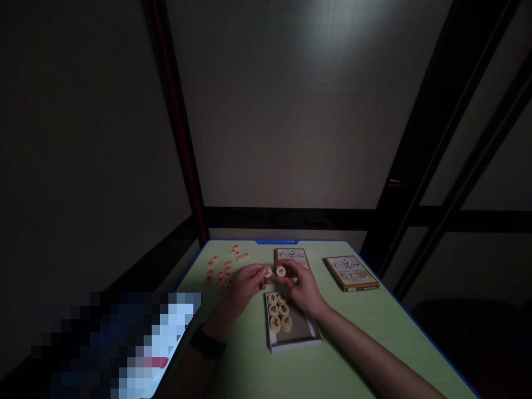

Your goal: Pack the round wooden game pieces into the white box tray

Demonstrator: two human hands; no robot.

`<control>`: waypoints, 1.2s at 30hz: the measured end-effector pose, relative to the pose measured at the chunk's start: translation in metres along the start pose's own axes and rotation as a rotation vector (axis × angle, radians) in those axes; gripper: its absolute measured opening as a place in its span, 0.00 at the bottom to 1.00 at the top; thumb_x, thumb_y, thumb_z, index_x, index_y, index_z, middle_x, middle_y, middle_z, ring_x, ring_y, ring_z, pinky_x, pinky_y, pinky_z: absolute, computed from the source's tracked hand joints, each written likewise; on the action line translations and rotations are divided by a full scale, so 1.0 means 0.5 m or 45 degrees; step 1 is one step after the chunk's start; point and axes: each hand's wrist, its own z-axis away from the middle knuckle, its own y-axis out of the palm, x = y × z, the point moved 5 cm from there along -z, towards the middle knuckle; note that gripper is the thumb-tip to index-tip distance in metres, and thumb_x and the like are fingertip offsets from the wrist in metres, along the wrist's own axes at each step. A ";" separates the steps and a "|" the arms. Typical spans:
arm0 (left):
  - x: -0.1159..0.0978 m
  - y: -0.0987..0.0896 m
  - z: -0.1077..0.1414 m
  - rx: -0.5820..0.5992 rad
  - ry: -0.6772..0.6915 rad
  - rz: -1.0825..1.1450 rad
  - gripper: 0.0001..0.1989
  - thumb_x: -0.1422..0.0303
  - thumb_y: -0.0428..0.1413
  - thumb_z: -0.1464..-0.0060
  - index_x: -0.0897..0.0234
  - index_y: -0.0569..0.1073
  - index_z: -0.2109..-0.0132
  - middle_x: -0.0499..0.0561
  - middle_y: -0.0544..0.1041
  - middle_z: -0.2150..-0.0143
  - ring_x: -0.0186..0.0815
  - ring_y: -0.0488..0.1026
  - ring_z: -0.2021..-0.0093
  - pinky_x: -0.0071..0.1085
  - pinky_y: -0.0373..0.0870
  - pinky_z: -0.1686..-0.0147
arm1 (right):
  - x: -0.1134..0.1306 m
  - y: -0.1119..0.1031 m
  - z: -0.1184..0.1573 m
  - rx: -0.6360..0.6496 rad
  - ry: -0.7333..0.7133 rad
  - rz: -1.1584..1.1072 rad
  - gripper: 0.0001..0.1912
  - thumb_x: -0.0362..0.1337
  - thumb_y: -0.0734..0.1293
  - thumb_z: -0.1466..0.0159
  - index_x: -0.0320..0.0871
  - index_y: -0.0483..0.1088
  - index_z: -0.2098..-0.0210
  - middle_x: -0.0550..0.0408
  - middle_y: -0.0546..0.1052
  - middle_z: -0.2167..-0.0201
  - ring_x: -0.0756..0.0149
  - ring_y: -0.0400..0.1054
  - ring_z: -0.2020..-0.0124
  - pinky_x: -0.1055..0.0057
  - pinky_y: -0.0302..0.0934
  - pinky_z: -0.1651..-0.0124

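My left hand pinches a round wooden Chinese chess piece with a dark character on its face. Close beside it, my right hand holds another black-marked chess piece between thumb and fingers. Both hands hover just beyond an open box tray. Inside the tray's left part, black-marked pieces stand in two columns, partly covered at the top right by my right hand. Red-marked chess pieces lie scattered on the table to the left of my left hand.
The green table has a blue edge. A printed box lid lies behind my hands, and a closed printed box rests at the right. A pixelated bright screen is at the lower left. Walls rise behind the table.
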 end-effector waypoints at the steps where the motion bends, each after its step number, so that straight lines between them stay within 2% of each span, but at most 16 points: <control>1: 0.005 -0.005 -0.003 -0.050 -0.010 -0.018 0.19 0.57 0.67 0.57 0.68 0.77 0.63 0.53 0.78 0.66 0.31 0.71 0.69 0.27 0.67 0.69 | -0.003 0.001 -0.001 0.017 0.009 -0.012 0.15 0.29 0.67 0.43 0.44 0.73 0.56 0.52 0.80 0.60 0.61 0.73 0.61 0.63 0.67 0.55; 4: 0.014 -0.014 -0.005 -0.134 -0.043 -0.048 0.20 0.57 0.68 0.60 0.67 0.76 0.64 0.51 0.78 0.67 0.30 0.72 0.70 0.25 0.65 0.71 | -0.006 0.004 -0.002 0.061 0.011 -0.046 0.15 0.29 0.66 0.43 0.44 0.72 0.55 0.51 0.79 0.58 0.61 0.74 0.58 0.63 0.67 0.52; 10: 0.019 -0.008 0.000 -0.088 -0.115 0.021 0.21 0.58 0.70 0.63 0.66 0.74 0.65 0.51 0.78 0.67 0.32 0.74 0.67 0.28 0.69 0.64 | 0.007 -0.001 0.002 0.080 -0.077 0.036 0.14 0.32 0.64 0.39 0.45 0.70 0.53 0.50 0.79 0.56 0.61 0.74 0.58 0.62 0.67 0.51; 17: 0.014 -0.002 0.001 -0.013 -0.091 0.115 0.19 0.58 0.69 0.61 0.67 0.77 0.65 0.52 0.78 0.66 0.33 0.73 0.66 0.29 0.70 0.61 | 0.021 -0.003 0.006 0.129 -0.210 0.177 0.14 0.31 0.61 0.37 0.45 0.69 0.52 0.51 0.79 0.57 0.61 0.74 0.58 0.64 0.67 0.53; 20: 0.013 -0.002 0.003 -0.023 -0.070 0.146 0.21 0.58 0.71 0.63 0.68 0.77 0.65 0.52 0.77 0.66 0.32 0.73 0.67 0.29 0.70 0.61 | 0.022 -0.006 0.007 0.121 -0.211 0.182 0.13 0.33 0.61 0.35 0.46 0.68 0.51 0.51 0.79 0.57 0.61 0.74 0.57 0.64 0.67 0.53; 24: 0.018 -0.001 0.005 -0.027 -0.107 0.190 0.23 0.58 0.72 0.67 0.68 0.77 0.66 0.53 0.78 0.65 0.36 0.76 0.66 0.34 0.73 0.58 | 0.030 -0.003 0.012 0.125 -0.237 0.168 0.12 0.34 0.60 0.34 0.47 0.67 0.52 0.51 0.79 0.57 0.61 0.74 0.57 0.64 0.68 0.53; 30: 0.012 0.020 0.012 0.069 -0.135 0.220 0.21 0.58 0.70 0.61 0.69 0.77 0.65 0.55 0.79 0.65 0.38 0.77 0.63 0.37 0.72 0.51 | 0.040 0.007 0.017 0.217 -0.283 0.236 0.11 0.34 0.61 0.34 0.45 0.69 0.53 0.50 0.79 0.56 0.60 0.74 0.55 0.62 0.67 0.50; 36: 0.009 0.034 0.014 0.113 -0.124 0.162 0.20 0.56 0.68 0.59 0.69 0.78 0.65 0.55 0.80 0.65 0.40 0.77 0.61 0.35 0.71 0.53 | 0.028 0.013 0.016 0.309 -0.204 0.183 0.19 0.32 0.60 0.35 0.47 0.66 0.45 0.49 0.78 0.51 0.58 0.74 0.51 0.60 0.67 0.48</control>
